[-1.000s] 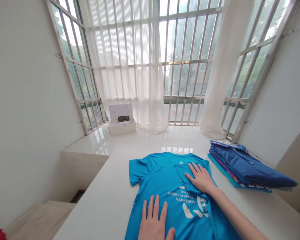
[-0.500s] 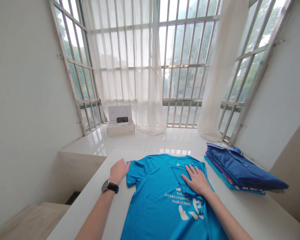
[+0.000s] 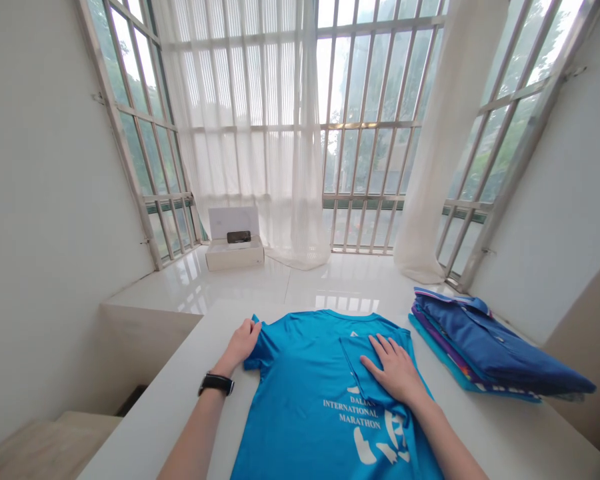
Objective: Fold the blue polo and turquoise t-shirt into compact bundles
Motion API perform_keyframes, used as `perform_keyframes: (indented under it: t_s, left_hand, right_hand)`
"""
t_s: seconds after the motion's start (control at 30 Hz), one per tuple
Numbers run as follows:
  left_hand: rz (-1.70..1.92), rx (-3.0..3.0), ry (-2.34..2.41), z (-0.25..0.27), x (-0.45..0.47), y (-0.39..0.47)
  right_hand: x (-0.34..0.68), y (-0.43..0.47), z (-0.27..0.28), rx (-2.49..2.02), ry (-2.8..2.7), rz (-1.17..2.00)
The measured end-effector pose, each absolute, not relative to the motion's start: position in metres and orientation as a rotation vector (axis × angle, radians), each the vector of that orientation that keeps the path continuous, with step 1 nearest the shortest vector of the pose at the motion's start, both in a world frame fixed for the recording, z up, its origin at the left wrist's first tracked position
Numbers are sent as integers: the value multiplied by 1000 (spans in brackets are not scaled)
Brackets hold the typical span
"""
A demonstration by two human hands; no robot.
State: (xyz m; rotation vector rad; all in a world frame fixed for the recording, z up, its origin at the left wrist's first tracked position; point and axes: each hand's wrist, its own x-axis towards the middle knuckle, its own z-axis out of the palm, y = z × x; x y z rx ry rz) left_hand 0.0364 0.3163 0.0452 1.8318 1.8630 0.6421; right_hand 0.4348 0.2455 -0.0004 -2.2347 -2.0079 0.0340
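Observation:
A blue T-shirt (image 3: 295,393) with white "Dalian International Marathon" lettering lies spread on the white table, its collar toward the window. Its right-hand sleeve is folded inward over the chest. My right hand (image 3: 393,367) rests flat on that folded sleeve, fingers spread. At the left side, my left hand (image 3: 243,340), below a wrist with a black-strapped watch (image 3: 217,383), pinches the edge of the other sleeve, which is slightly lifted at its tip. The shirt's lower end runs out of view at the bottom.
A stack of folded clothes (image 3: 485,343), dark blue on top, sits at the table's right. On the glossy window ledge (image 3: 300,283) stands an open white box (image 3: 235,257) with a dark phone-like device (image 3: 239,237) on it. Sheer curtains (image 3: 300,220) hang before the barred window.
My left hand has closed on the left sleeve's edge and raised its tip a little. My right hand stays flat on the folded sleeve. The view has shifted slightly.

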Motion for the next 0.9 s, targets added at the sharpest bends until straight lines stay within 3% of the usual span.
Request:
perform_keyframes:
  t_s: [0.3,0.63,0.9]
  left_hand:
    - [780,1481,1503,45,25,303]
    - [1188,1327,1191,64,46,300]
    - [834,1583,971,91,130,287]
  right_hand:
    - [432,243,6,-2256,-2017,66]
    - [433,243,4,-2227,-2005,62]
    - [437,245,-4,-2172,-2001,32]
